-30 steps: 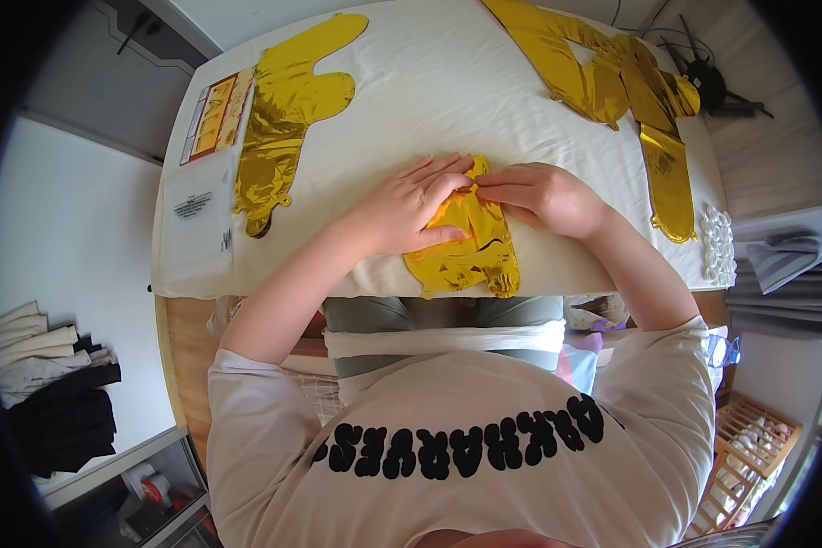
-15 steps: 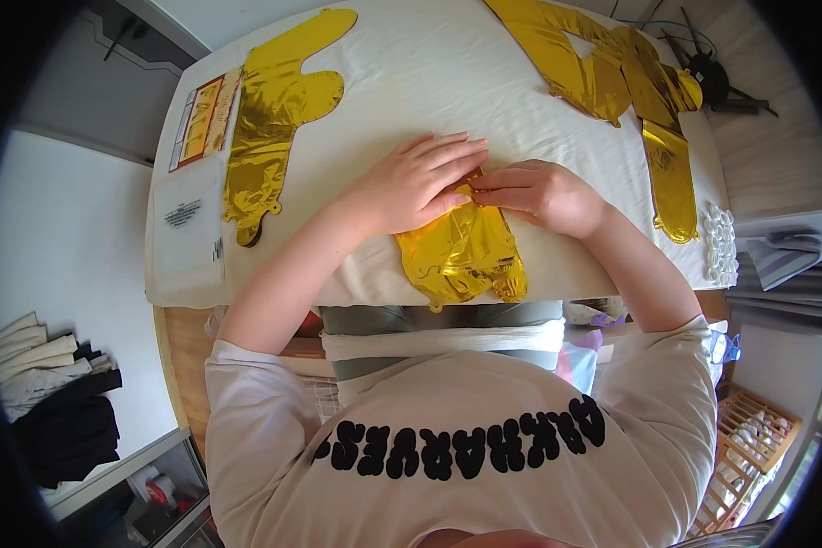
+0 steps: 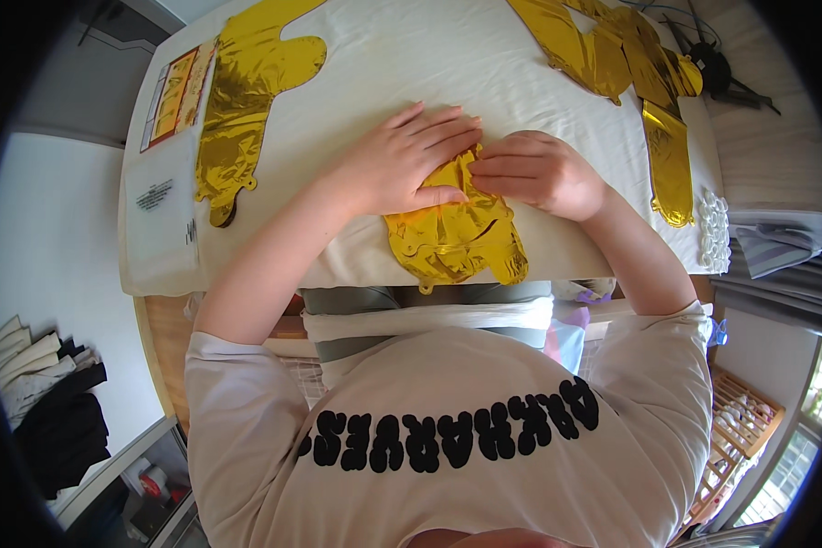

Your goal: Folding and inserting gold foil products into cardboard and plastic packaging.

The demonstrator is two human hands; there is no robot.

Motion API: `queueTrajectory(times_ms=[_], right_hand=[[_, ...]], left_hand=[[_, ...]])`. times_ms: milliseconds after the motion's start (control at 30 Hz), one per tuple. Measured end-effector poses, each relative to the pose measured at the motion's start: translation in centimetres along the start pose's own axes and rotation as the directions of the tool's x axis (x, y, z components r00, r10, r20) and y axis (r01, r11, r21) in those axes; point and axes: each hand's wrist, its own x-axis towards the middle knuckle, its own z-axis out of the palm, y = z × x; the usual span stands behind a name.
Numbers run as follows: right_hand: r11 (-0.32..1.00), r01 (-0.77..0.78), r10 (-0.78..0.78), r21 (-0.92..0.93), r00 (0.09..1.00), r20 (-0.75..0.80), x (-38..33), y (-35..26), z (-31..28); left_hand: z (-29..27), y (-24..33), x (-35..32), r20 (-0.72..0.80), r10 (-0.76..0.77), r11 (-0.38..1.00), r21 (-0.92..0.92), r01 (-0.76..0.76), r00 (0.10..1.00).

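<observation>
A crumpled gold foil balloon [image 3: 455, 239] lies at the near edge of a table covered with a white cloth [image 3: 411, 64]. My left hand [image 3: 406, 160] lies flat on the balloon's upper left part, fingers spread and thumb pressing the foil. My right hand [image 3: 534, 172] rests on its upper right part with the fingers curled onto the foil, touching the left hand's fingertips. The balloon's lower end hangs slightly over the table edge toward my lap.
A flat gold foil balloon [image 3: 247, 91] lies at the left, beside a clear plastic package with a printed card [image 3: 169, 119]. More gold foil balloons [image 3: 630, 64] lie at the far right. A black object with cables [image 3: 717, 68] sits beyond them. Folded clothes [image 3: 46, 402] lie on the floor at left.
Both hands have shifted a little farther up the table, pressing the balloon flatter. More of the balloon's lower part shows below the hands.
</observation>
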Motion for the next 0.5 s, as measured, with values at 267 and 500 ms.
queueTrajectory(times_ms=[267,500], right_hand=[[0.986,-0.128,0.115,0.109,0.986,0.125,0.0,-0.2,-0.3],[0.999,-0.017,0.021,-0.032,0.99,0.139,0.1,-1.6,-1.5]], left_hand=[[-0.2,0.1,0.0,0.014,-0.005,1.0,0.001,0.005,1.0],[-0.1,0.1,-0.2,0.032,-0.005,1.0,-0.007,0.005,0.999]])
